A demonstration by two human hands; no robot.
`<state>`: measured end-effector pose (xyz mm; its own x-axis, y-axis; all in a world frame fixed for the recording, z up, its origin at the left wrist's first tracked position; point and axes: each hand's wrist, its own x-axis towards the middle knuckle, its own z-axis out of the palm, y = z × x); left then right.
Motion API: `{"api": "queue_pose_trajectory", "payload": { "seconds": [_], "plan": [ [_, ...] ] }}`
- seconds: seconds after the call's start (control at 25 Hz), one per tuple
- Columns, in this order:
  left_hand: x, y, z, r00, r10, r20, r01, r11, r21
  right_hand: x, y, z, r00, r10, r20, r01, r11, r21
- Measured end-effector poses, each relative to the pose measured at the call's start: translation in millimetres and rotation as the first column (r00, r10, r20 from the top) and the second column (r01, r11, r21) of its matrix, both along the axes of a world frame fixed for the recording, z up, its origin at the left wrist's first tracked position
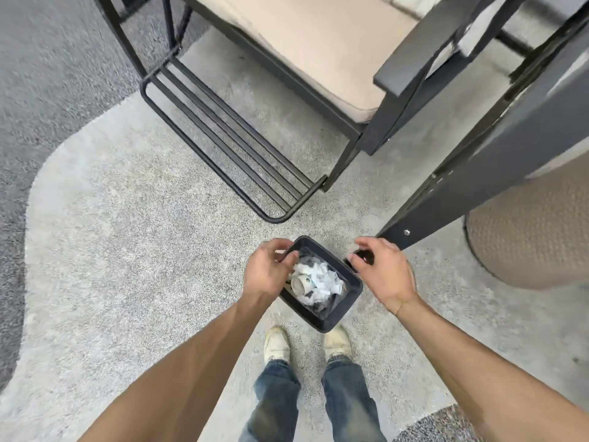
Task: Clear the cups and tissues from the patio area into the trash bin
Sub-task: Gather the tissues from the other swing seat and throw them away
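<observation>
A small dark trash bin (352, 298) stands on the pale floor just ahead of my shoes. Inside it lie crumpled white tissues (322, 279) and a paper cup (301, 283) on its side, over a clear liner. My left hand (271, 269) reaches over the bin's left rim, with its fingertips pinched at the rim's far corner. My right hand (382, 269) hovers at the bin's right side, fingers curled over a small dark part (365, 257) next to the rim. Whether it grips that part is unclear.
A black metal chair frame (223, 129) with a beige cushion (318, 43) stands ahead. A dark grey slanted board (478, 177) and a round woven tan base (535, 237) crowd the right. Darker gravel-like ground (38, 74) lies to the left.
</observation>
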<state>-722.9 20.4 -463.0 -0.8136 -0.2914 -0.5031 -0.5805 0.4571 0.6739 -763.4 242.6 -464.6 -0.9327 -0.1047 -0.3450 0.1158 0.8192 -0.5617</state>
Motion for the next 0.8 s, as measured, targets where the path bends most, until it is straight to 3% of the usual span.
{"api": "queue_pose_trajectory", "payload": {
  "seconds": [0.24, 0.4, 0.64, 0.8],
  "plan": [
    [-27.3, 19.0, 168.8, 0.897, -0.399, -0.19, 0.338, 0.896, -0.289, -24.1, 42.3, 178.4, 0.956, 0.063, -0.286, -0.044, 0.996, 0.073],
    [-50.7, 38.3, 268.2, 0.722, -0.602, -0.341, 0.423, 0.774, -0.471, -19.0, 71.3, 275.9, 0.902, 0.111, -0.417, -0.026, 0.979, 0.204],
    [-56.6, 97.2, 347.5, 0.502, -0.774, -0.386, 0.49, 0.623, -0.61, 48.8, 124.9, 356.8, 0.836, -0.001, -0.549, 0.2, 0.932, 0.303],
    [-44.7, 173.5, 376.0, 0.275, -0.864, -0.421, 0.566, 0.499, -0.656, 121.4, 177.3, 382.6, 0.798, -0.177, -0.576, 0.414, 0.856, 0.31]
  ]
}}
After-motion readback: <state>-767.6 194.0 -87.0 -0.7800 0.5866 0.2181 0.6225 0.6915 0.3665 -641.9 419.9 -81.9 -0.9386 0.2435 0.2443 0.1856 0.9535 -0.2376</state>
